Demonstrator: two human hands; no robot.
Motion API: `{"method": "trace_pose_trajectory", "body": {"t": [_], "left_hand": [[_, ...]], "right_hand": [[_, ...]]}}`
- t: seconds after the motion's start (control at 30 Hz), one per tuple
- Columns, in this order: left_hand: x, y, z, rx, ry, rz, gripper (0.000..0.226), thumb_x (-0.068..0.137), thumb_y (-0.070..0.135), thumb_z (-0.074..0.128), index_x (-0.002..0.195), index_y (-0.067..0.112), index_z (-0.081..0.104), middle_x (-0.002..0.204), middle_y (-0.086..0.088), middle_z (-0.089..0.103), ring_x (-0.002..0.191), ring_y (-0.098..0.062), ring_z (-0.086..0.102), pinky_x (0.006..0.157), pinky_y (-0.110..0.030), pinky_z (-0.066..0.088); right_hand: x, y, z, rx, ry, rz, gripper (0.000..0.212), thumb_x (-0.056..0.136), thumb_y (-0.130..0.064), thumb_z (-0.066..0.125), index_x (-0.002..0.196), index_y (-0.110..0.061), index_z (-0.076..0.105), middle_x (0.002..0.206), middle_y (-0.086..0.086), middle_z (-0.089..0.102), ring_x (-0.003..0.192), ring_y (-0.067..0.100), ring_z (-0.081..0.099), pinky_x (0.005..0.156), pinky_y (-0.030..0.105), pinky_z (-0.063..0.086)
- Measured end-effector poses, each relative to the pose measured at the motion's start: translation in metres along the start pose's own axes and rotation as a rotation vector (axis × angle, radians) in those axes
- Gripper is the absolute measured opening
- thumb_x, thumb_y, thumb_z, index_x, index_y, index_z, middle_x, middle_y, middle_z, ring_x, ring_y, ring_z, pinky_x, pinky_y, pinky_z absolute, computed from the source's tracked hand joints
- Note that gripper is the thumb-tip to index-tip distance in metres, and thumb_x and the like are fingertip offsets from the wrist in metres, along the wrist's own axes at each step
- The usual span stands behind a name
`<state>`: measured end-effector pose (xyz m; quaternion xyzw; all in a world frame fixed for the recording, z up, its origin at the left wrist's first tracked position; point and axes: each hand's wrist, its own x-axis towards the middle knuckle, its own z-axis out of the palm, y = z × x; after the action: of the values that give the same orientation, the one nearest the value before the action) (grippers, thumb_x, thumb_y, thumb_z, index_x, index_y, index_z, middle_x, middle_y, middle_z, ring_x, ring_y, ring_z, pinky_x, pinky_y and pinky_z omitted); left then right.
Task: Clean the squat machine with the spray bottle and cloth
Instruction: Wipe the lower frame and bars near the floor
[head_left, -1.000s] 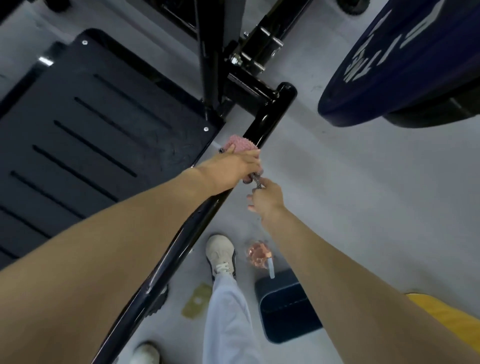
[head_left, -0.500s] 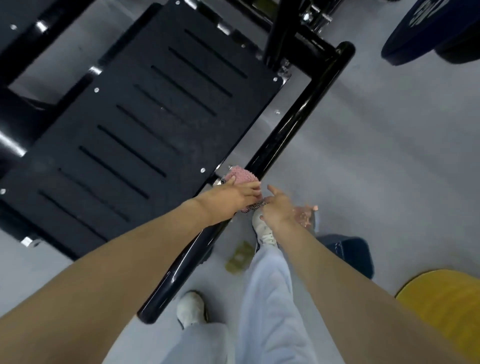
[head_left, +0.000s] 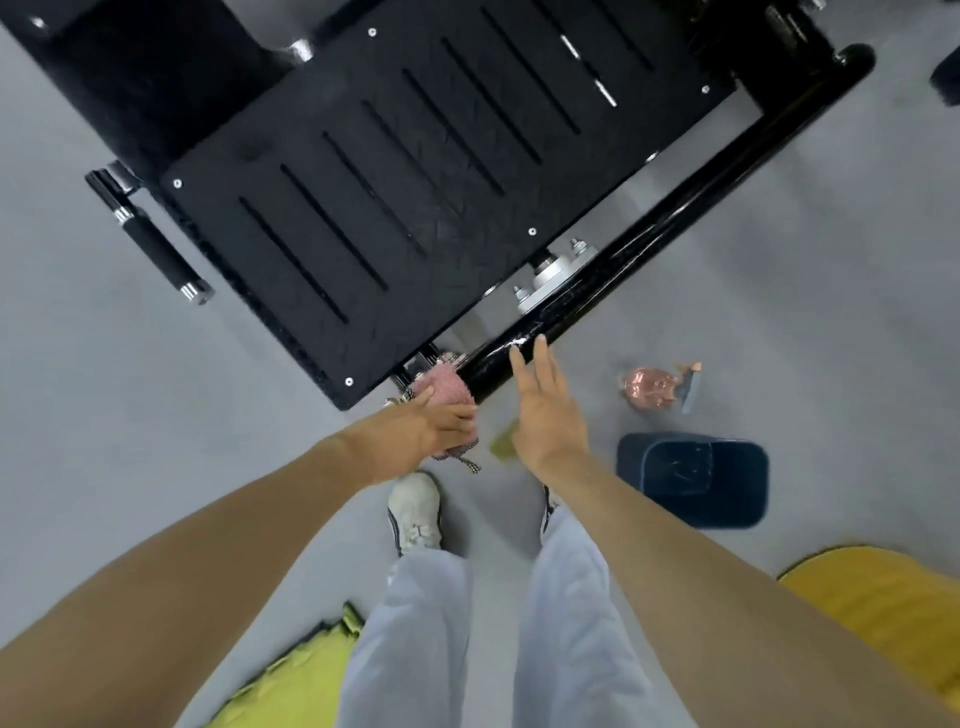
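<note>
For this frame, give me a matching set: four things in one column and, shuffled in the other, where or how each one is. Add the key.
Column one:
1 pink cloth
2 spray bottle
3 dark blue bin
4 right hand

Column two:
A open, fingers straight, by the black frame tube
B lying on its side on the grey floor
C gripped by the left hand at the tube's end
D upright on the floor, open-topped

Pairs: 1-C; 2-B; 3-D; 4-A
</note>
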<state>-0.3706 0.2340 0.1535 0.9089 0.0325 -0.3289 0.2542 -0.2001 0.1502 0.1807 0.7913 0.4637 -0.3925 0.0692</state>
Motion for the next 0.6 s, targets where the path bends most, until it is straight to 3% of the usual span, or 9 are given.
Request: {"method": "trace_pose_trajectory", "body": {"t": [0.03, 0.1, 0.17, 0.33, 0.53, 0.6], "left_hand": [[-0.007, 0.003, 0.004, -0.023, 0.098, 0.014, 0.074, 0.082, -0.010, 0.048, 0.149, 0.015, 0.029, 0.158, 0.002, 0.019, 0.147, -0.010, 0.008, 0.119, -0.037, 0.007], [-0.017, 0.005, 0.016, 0.044, 0.375, 0.077, 0.074, 0.055, -0.012, 0.075, 0.125, 0.009, 0.063, 0.135, -0.004, 0.057, 0.130, -0.016, 0.048, 0.104, -0.032, 0.040], [-0.024, 0.003, 0.037, 0.038, 0.468, 0.078, 0.074, 0.037, -0.013, 0.082, 0.106, 0.010, 0.074, 0.115, -0.003, 0.069, 0.111, -0.018, 0.064, 0.085, -0.037, 0.056], [-0.050, 0.014, 0.066, -0.036, 0.475, -0.015, 0.076, 0.044, -0.008, 0.081, 0.115, 0.016, 0.070, 0.123, 0.001, 0.065, 0.116, -0.012, 0.060, 0.091, -0.033, 0.052], [-0.069, 0.030, 0.076, -0.193, 0.504, -0.148, 0.084, 0.031, -0.020, 0.071, 0.108, 0.014, 0.073, 0.115, -0.001, 0.069, 0.109, -0.016, 0.065, 0.087, -0.030, 0.052], [-0.072, 0.028, 0.068, -0.203, 0.509, -0.142, 0.076, 0.038, -0.021, 0.067, 0.105, 0.014, 0.073, 0.114, -0.003, 0.069, 0.107, -0.017, 0.066, 0.084, -0.032, 0.054]], "right_hand": [[-0.002, -0.004, 0.003, -0.063, -0.024, -0.048, 0.094, 0.082, 0.013, 0.046, 0.153, -0.024, -0.004, 0.157, 0.000, -0.024, 0.147, 0.020, -0.008, 0.113, 0.036, 0.030], [-0.004, -0.010, 0.007, -0.099, -0.061, -0.080, 0.095, 0.083, 0.011, 0.048, 0.152, -0.022, -0.007, 0.156, 0.001, -0.026, 0.147, 0.020, -0.011, 0.114, 0.037, 0.029], [-0.003, -0.015, 0.011, -0.104, -0.054, -0.069, 0.096, 0.083, 0.011, 0.051, 0.152, -0.021, -0.006, 0.156, 0.001, -0.027, 0.147, 0.020, -0.009, 0.113, 0.036, 0.029], [-0.003, -0.019, 0.008, -0.142, -0.039, -0.065, 0.095, 0.081, 0.018, 0.046, 0.153, -0.019, -0.003, 0.157, 0.004, -0.022, 0.148, 0.021, -0.002, 0.114, 0.039, 0.029], [-0.002, -0.018, 0.007, -0.180, -0.028, -0.081, 0.095, 0.082, 0.016, 0.050, 0.153, -0.020, 0.000, 0.158, 0.006, -0.019, 0.147, 0.023, 0.006, 0.116, 0.034, 0.025], [-0.002, -0.017, 0.006, -0.180, -0.028, -0.077, 0.094, 0.081, 0.016, 0.050, 0.153, -0.020, 0.001, 0.158, 0.006, -0.018, 0.147, 0.023, 0.007, 0.117, 0.033, 0.023]]}}
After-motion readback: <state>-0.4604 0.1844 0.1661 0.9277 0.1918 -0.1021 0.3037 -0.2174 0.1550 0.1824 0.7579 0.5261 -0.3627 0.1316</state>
